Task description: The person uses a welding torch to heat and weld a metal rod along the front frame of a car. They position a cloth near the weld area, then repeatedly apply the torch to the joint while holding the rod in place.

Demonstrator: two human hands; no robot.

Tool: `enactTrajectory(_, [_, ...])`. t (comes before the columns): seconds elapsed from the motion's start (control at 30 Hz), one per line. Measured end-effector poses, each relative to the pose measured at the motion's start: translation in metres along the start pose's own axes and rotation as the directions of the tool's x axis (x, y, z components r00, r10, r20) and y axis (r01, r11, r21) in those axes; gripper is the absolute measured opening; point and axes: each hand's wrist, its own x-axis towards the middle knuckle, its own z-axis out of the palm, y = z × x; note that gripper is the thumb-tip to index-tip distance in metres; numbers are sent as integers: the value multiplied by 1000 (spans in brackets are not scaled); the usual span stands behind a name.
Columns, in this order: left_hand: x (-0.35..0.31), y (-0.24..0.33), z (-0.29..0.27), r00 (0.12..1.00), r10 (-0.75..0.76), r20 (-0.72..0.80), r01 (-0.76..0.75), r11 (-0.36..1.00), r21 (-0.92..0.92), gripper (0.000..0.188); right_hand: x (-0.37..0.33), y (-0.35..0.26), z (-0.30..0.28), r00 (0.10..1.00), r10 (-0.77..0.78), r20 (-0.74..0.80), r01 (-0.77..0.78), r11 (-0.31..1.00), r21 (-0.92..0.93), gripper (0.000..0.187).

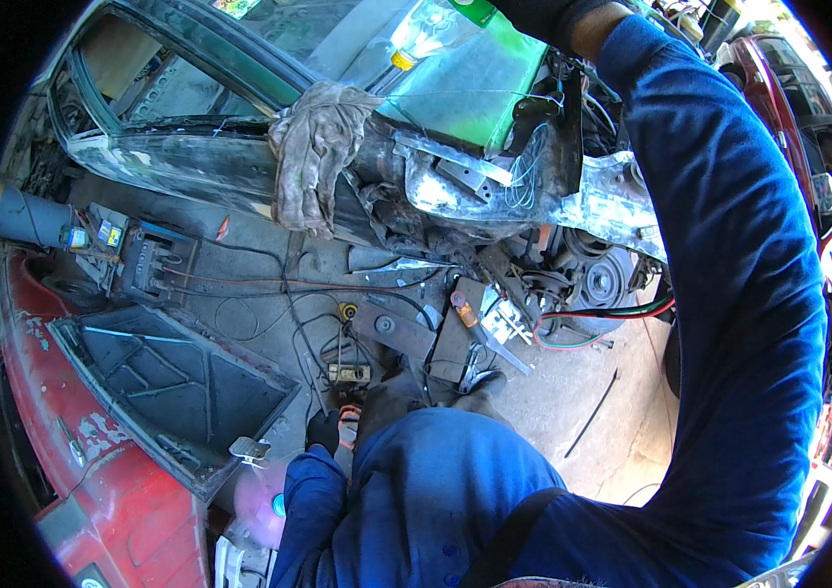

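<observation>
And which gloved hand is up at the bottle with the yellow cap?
The right hand, raised at the top edge against that bottle; the left hand is low down, well away.

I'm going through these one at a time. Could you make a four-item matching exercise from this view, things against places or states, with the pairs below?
1. Clear bottle
2. Left hand
3. Grey cloth
4. Red bodywork

A. Draped over the edge of a worn vehicle body
B. At lower left, with pale worn patches
C. Yellow-capped, at the raised right hand
D. Low, right of a dark ribbed panel

Pairs: 1-C, 2-D, 3-A, 4-B.
</observation>
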Motion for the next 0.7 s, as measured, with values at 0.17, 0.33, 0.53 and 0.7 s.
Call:
enactTrajectory(0.17, [6,-10,6,999,11,-40,-11,1000,-1,46,-2,0,1,1000,7,-11,-7,1000,-11,36])
enactTrajectory(0.33, [5,-5,2,999,32,-20,-30,996,84,46,-4,2,0,1000,-2,8,2,1000,-6,38])
enactTrajectory(0.53, [-7,16,-5,995,87,-43,-86,996,15,54,-5,2,1,1000,-11,-19,10,1000,-9,38])
enactTrajectory(0.7, [-9,27,-7,1000,24,-1,-24,999,-31,53,-4,0,3,1000,-5,-28,5,1000,4,37])
